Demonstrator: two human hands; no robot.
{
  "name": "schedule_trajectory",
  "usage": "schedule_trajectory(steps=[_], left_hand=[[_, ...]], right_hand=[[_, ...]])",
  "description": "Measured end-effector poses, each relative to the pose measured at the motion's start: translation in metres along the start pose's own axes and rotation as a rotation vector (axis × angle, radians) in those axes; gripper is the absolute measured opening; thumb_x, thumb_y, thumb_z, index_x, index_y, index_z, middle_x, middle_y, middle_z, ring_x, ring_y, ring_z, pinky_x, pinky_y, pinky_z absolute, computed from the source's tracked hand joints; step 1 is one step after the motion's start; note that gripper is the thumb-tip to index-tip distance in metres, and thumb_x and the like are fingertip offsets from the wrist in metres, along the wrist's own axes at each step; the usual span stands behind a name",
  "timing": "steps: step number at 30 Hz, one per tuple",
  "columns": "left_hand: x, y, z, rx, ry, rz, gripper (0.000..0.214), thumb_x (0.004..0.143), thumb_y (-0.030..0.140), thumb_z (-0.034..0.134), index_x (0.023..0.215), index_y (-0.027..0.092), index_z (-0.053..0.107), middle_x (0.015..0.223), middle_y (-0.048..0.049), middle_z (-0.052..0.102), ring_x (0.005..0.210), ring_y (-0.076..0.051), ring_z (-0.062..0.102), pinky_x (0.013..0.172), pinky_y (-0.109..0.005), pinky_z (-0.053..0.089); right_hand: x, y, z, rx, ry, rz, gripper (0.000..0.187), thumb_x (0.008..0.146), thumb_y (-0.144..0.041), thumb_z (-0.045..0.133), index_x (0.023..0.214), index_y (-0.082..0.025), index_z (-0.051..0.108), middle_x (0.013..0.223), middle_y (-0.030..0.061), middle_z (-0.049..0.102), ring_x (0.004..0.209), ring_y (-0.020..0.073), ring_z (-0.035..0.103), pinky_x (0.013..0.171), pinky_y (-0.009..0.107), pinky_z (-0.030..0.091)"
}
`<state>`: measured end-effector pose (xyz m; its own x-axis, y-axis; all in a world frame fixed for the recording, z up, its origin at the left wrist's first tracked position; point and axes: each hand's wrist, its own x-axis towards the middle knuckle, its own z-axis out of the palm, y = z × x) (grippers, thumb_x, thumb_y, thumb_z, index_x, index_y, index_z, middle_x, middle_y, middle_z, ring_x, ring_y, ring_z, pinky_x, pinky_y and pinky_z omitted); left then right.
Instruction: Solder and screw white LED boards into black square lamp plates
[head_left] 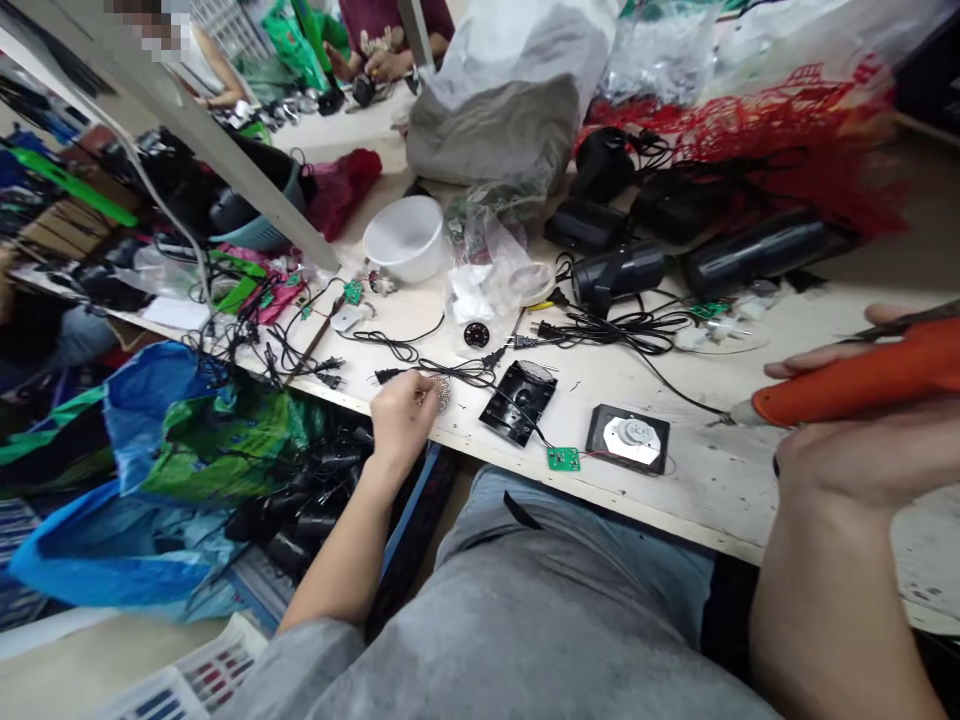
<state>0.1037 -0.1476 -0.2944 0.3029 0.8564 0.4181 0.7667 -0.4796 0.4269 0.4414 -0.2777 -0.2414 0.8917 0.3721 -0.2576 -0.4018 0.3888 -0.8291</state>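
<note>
My left hand (pixel 405 415) is at the table's front edge, its fingers pinched together at a small heap of shiny screws (pixel 444 394). Whatever lies between those fingertips is too small to make out. On the right, my right hand (pixel 840 450) grips an orange electric screwdriver (pixel 862 370), its tip pointing left over the table. Between the hands lies an open black plastic housing (pixel 517 402) with a dark wire. A green circuit board (pixel 563 459) sits by it at the edge. Thin wires lead from the board towards a black square part with a silver plate (pixel 631 437).
Coiled black cables with plugs (pixel 622 330) lie behind the housing. Further back stand a white bowl (pixel 405 238), a clear bag of white parts (pixel 480 290) and several black housings (pixel 619 272). A slanted post (pixel 247 170) rises at left. Other people work across the table.
</note>
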Motion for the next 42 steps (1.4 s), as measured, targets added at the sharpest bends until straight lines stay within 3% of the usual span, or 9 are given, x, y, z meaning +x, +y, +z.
schedule_trajectory(steps=[3, 7, 11, 15, 17, 19, 33, 38, 42], left_hand=[[-0.001, -0.02, -0.003, 0.103, -0.087, -0.119, 0.019, 0.079, 0.025, 0.075, 0.073, 0.021, 0.058, 0.073, -0.0009, 0.068, 0.071, -0.02, 0.065, 0.068, -0.031, 0.047], [-0.001, -0.01, 0.001, 0.154, 0.015, -0.025, 0.024, 0.085, 0.034, 0.073, 0.075, 0.022, 0.055, 0.077, -0.004, 0.063, 0.077, -0.023, 0.059, 0.071, -0.033, 0.043], [-0.009, 0.04, 0.02, -0.079, 0.013, 0.251, 0.023, 0.095, 0.033, 0.064, 0.077, 0.021, 0.054, 0.075, -0.0026, 0.059, 0.075, -0.02, 0.055, 0.072, -0.032, 0.042], [-0.029, 0.102, 0.06, -0.361, -0.251, 0.491, 0.015, 0.096, 0.033, 0.063, 0.094, 0.019, 0.058, 0.092, -0.0054, 0.064, 0.088, -0.02, 0.059, 0.078, -0.033, 0.048], [-0.038, 0.122, 0.079, -0.381, -0.359, 0.525, 0.014, 0.094, 0.031, 0.066, 0.096, 0.019, 0.059, 0.098, -0.0067, 0.065, 0.094, -0.022, 0.06, 0.082, -0.034, 0.05], [-0.042, 0.131, 0.092, -0.362, -0.393, 0.537, 0.012, 0.091, 0.027, 0.069, 0.094, 0.019, 0.06, 0.1, -0.0074, 0.066, 0.096, -0.024, 0.06, 0.084, -0.036, 0.051], [-0.044, 0.119, 0.11, -0.374, -0.199, 0.764, 0.01, 0.095, 0.02, 0.063, 0.087, 0.016, 0.066, 0.095, -0.0093, 0.069, 0.088, -0.023, 0.058, 0.072, -0.034, 0.049], [-0.043, 0.12, 0.109, -0.338, -0.246, 0.757, 0.005, 0.095, 0.021, 0.065, 0.096, 0.018, 0.069, 0.107, -0.0108, 0.068, 0.092, -0.023, 0.058, 0.073, -0.033, 0.049], [-0.043, 0.119, 0.109, -0.306, -0.253, 0.708, 0.015, 0.097, 0.029, 0.063, 0.089, 0.019, 0.069, 0.115, -0.0117, 0.065, 0.094, -0.023, 0.058, 0.073, -0.032, 0.05]], right_hand=[[0.008, 0.003, -0.014, -0.202, -0.183, -0.466, 0.029, 0.099, -0.047, 0.051, 0.091, -0.039, 0.079, 0.098, -0.007, 0.073, 0.078, 0.0167, 0.071, 0.077, 0.037, 0.057], [-0.001, 0.012, -0.044, -0.506, -0.108, -0.652, 0.024, 0.085, -0.043, 0.075, 0.106, -0.031, 0.078, 0.108, 0.0036, 0.069, 0.108, 0.0198, 0.065, 0.099, 0.034, 0.051], [-0.027, 0.034, -0.068, -0.763, -0.153, -0.67, 0.061, 0.08, -0.038, 0.08, 0.138, -0.029, 0.061, 0.111, 0.0072, 0.064, 0.09, 0.0204, 0.066, 0.083, 0.038, 0.057], [-0.042, 0.06, -0.077, -1.152, -0.487, -0.719, 0.039, 0.088, -0.041, 0.068, 0.122, -0.023, 0.068, 0.098, 0.0063, 0.064, 0.082, 0.0214, 0.065, 0.077, 0.04, 0.059], [-0.041, 0.067, -0.078, -1.265, -0.673, -0.761, 0.033, 0.092, -0.038, 0.062, 0.119, -0.021, 0.068, 0.101, 0.009, 0.065, 0.092, 0.0246, 0.065, 0.084, 0.042, 0.057], [-0.038, 0.071, -0.076, -1.328, -0.757, -0.807, 0.026, 0.095, -0.033, 0.058, 0.116, -0.02, 0.067, 0.101, 0.0106, 0.067, 0.098, 0.027, 0.063, 0.088, 0.043, 0.055], [-0.063, 0.068, -0.065, -1.692, -0.586, -0.809, 0.025, 0.102, -0.033, 0.045, 0.114, -0.02, 0.063, 0.105, 0.0093, 0.074, 0.095, 0.0244, 0.07, 0.079, 0.034, 0.052], [-0.064, 0.069, -0.062, -1.685, -0.484, -0.77, 0.025, 0.1, -0.037, 0.049, 0.111, -0.019, 0.064, 0.102, 0.0098, 0.076, 0.093, 0.0254, 0.072, 0.077, 0.034, 0.053], [-0.059, 0.071, -0.066, -1.509, -0.383, -0.659, 0.029, 0.096, -0.046, 0.054, 0.11, -0.022, 0.061, 0.088, 0.0064, 0.074, 0.077, 0.0236, 0.072, 0.067, 0.032, 0.052]])
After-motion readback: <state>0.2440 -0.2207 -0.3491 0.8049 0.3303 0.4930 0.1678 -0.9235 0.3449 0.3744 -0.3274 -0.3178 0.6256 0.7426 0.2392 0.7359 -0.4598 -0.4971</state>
